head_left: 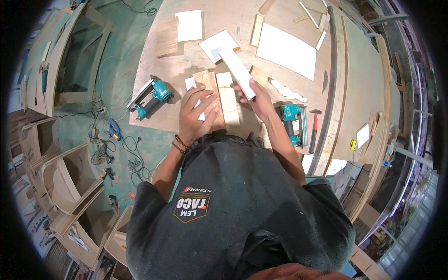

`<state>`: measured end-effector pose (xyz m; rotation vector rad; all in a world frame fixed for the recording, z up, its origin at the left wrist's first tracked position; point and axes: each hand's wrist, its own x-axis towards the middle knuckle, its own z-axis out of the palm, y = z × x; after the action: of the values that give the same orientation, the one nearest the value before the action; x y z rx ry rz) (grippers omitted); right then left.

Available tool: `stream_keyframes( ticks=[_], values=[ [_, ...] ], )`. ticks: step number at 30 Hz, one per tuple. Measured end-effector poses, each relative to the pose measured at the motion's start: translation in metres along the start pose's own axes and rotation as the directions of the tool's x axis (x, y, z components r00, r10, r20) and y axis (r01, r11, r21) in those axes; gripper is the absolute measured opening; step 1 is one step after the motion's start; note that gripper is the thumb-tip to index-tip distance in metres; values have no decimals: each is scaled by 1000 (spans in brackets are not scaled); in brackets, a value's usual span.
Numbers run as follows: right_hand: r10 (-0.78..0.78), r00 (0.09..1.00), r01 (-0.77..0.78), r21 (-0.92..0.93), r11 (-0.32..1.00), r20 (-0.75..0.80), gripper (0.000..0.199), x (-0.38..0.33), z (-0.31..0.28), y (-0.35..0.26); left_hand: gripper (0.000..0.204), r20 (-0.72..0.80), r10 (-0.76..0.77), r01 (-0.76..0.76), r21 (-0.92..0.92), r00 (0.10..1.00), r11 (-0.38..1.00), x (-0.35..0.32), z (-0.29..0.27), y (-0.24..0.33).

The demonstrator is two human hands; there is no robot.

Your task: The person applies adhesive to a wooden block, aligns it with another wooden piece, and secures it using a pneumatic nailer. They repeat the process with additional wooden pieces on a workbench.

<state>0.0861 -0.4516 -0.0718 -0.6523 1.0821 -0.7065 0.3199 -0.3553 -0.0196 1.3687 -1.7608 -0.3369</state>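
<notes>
My right hand [260,99] grips the near end of a narrow white panel strip [237,71], tilted over the worktable [144,100]. The strip's far end overlaps a square white panel [213,51]; whether they touch I cannot tell. My left hand [195,114] has its fingers spread, with a brown wood board [218,119] beside and partly under them. Whether it rests on that board is unclear. A pale wood block [227,95] lies between my hands. Part of a small white piece [189,85] shows behind my left fingers.
Teal nail guns lie at left [157,95] and right [290,119], the latter near a red-handled hammer [314,128]. A large white panel [289,50] and brown board [167,37] lie farther back. A long dark-edged beam [337,93] runs along the right; cables and tools cover floor at left.
</notes>
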Motion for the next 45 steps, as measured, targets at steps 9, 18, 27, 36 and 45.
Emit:
stream_keyframes(
  ticks=[9,18,27,36,45],
  values=[
    [-256,964,263,-431,863,75,57,-63,17,62,48,-385,24,-351,-811,923,468,10,-94,140],
    [-384,916,290,-850,441,114,59,-74,29,54,23,-353,108,-366,-919,929,147,1,-129,215],
    [-238,962,112,-596,795,-137,90,-19,-2,74,45,-355,188,-395,-881,916,259,10,-99,138],
    [168,971,-163,-41,986,168,75,-5,44,49,68,346,-711,685,-682,612,257,-89,36,-95],
    [166,966,-166,-18,986,200,80,-4,42,71,70,567,-647,688,-721,510,-89,-77,59,-68]
  ],
)
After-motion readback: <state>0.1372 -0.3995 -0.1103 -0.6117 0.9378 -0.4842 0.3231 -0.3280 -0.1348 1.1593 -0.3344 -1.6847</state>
